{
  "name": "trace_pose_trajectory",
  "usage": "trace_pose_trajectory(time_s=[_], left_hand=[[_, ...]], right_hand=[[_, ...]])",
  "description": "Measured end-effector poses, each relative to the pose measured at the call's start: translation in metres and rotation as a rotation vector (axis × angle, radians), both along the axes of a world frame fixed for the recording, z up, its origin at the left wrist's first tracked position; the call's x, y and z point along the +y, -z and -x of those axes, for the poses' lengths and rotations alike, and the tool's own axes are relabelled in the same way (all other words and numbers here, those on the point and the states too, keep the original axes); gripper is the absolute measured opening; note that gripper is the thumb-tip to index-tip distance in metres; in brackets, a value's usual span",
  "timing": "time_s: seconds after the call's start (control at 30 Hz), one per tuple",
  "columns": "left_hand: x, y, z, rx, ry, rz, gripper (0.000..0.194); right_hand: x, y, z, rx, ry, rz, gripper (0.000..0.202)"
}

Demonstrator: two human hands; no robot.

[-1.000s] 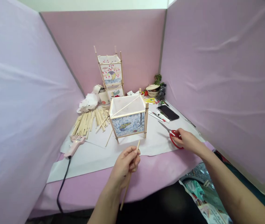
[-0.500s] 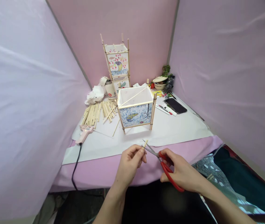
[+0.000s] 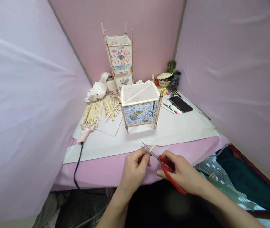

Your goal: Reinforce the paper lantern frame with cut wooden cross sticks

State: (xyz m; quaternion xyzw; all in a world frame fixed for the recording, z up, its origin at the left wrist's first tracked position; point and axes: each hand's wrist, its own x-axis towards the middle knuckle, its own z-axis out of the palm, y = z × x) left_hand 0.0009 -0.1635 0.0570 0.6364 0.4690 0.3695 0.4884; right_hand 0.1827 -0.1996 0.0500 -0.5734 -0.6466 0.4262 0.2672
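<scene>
My left hand [image 3: 136, 164] pinches a short pale wooden stick [image 3: 152, 148] between thumb and fingers, over the table's front edge. My right hand [image 3: 179, 171] is wrapped round the red handles of a pair of scissors [image 3: 170, 178]. Their slightly parted blades lie across the stick, close to my left fingertips. Just beyond my hands stands a square lantern [image 3: 140, 113] with a stick frame and a blue patterned front panel. A thin stick runs diagonally across its open top.
Wooden sticks [image 3: 97, 111] lie spread at the left, behind a pink glue gun [image 3: 85, 133] with a black cord. A taller lantern [image 3: 120, 58] and a jar [image 3: 112, 85] stand at the back. Pens, a phone [image 3: 180, 104] and a lidded bowl [image 3: 164, 83] are on the right.
The scissors have shifted a little left and their blades have closed somewhat around the stick. The stick now leans further right. The camera view has tilted slightly.
</scene>
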Motion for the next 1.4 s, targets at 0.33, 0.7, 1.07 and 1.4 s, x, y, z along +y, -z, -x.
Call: trace_pose_trajectory(time_s=[0.33, 0.7, 1.07, 1.4], left_hand=[[0.0, 0.011, 0.003, -0.348, 0.1, 0.352, 0.022], [0.007, 0.012, 0.009, -0.663, 0.428, 0.77, 0.022], [0.005, 0.008, 0.007, -0.615, 0.438, 0.756, 0.03], [-0.004, 0.01, -0.004, 0.111, 0.031, -0.097, 0.026]], right_hand=[[-0.003, 0.003, -0.008, -0.009, -0.07, -0.032, 0.028], [0.005, 0.017, -0.021, 0.098, -0.201, -0.085, 0.029], [0.005, 0.02, -0.029, 0.036, -0.188, -0.147, 0.027], [-0.002, 0.015, -0.019, -0.067, -0.026, -0.123, 0.026]])
